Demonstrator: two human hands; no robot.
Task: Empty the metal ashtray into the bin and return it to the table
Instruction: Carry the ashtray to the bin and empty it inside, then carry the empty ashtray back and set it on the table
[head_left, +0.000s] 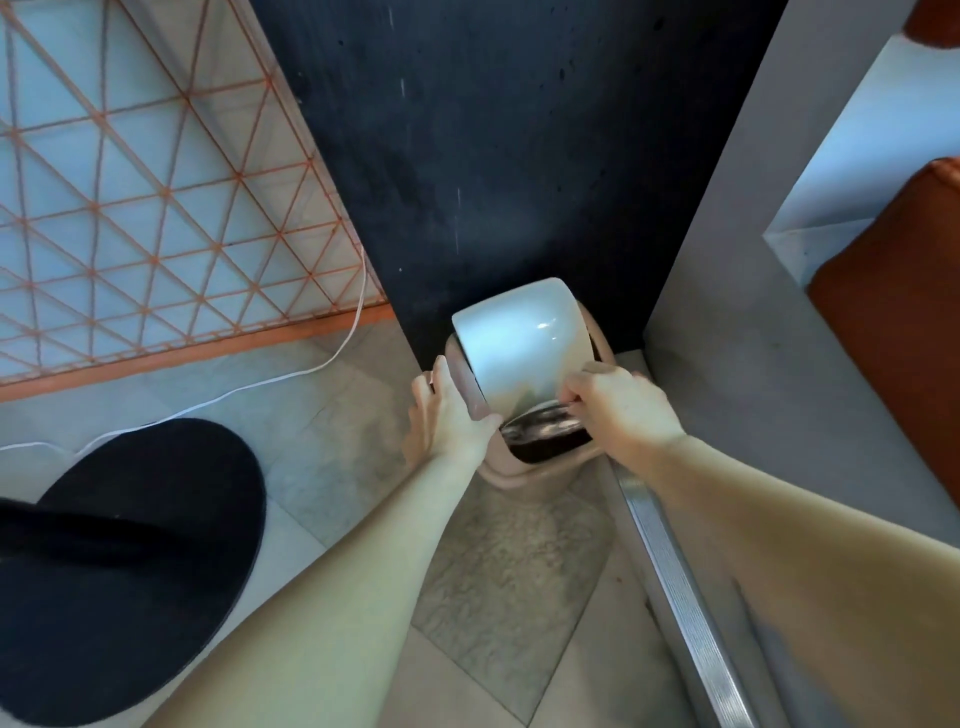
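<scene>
A beige bin (498, 475) stands on the floor against a black wall, and its white swing lid (519, 343) is tipped back. My left hand (447, 415) grips the bin's left side, with the thumb pressed on the lid's lower edge, holding it back. My right hand (623, 410) is shut on the metal ashtray (540, 422). The ashtray is tilted at the dark opening under the lid, its shiny rim showing between my two hands. What is inside the ashtray is hidden.
A black round mat (130, 561) lies on the tiled floor at the left, with a white cable (291, 376) running past it. An orange lattice panel (145, 197) leans at the back left. At the right are a metal floor strip (675, 587), a grey wall (737, 291) and a brown cushion (893, 322).
</scene>
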